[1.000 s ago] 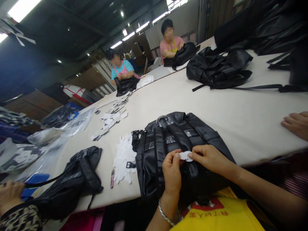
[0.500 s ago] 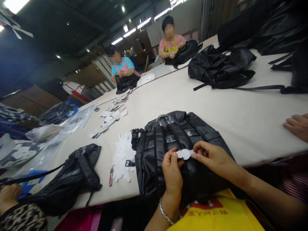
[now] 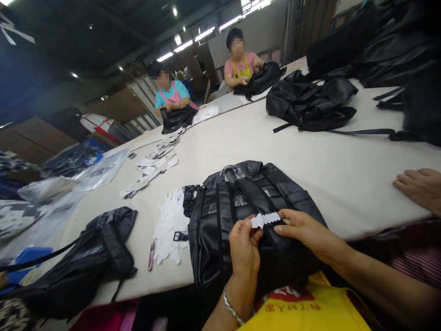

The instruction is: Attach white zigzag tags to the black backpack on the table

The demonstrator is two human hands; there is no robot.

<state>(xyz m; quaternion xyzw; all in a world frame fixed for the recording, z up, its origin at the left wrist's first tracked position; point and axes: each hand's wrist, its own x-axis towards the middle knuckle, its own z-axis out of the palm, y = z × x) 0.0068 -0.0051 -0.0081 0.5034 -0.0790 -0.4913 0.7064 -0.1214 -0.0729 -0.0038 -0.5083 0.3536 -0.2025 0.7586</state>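
A small white cut piece with a wavy edge (image 3: pixel 266 219) is stretched between my two hands, above the black backpack (image 3: pixel 285 186). My left hand (image 3: pixel 245 252) pinches its left end between thumb and fingers. At the other end, the thumb and fingers of my right hand (image 3: pixel 305 226) are closed. The backpack lies on the table at its near edge, straps up, with clear plastic film wrapped on its handle and strap parts. Left of it are a pile of similar white pieces (image 3: pixel 168 225), a black buckle (image 3: pixel 179 236) and a clump of small black parts (image 3: pixel 189 200).
Pink-handled snips (image 3: pixel 151 256) lie beside the pile. Another black bag (image 3: pixel 99 250) is at left, white strips (image 3: pixel 153 165) beyond. More black backpacks (image 3: pixel 310 99) lie at far right. Another person's hand (image 3: pixel 418 186) rests on the table at right; two people handle bags across it.
The white piece showed a round middle before; now its wavy edge is spread out between my hands. My right fingers have shifted on it. The view has moved slightly.
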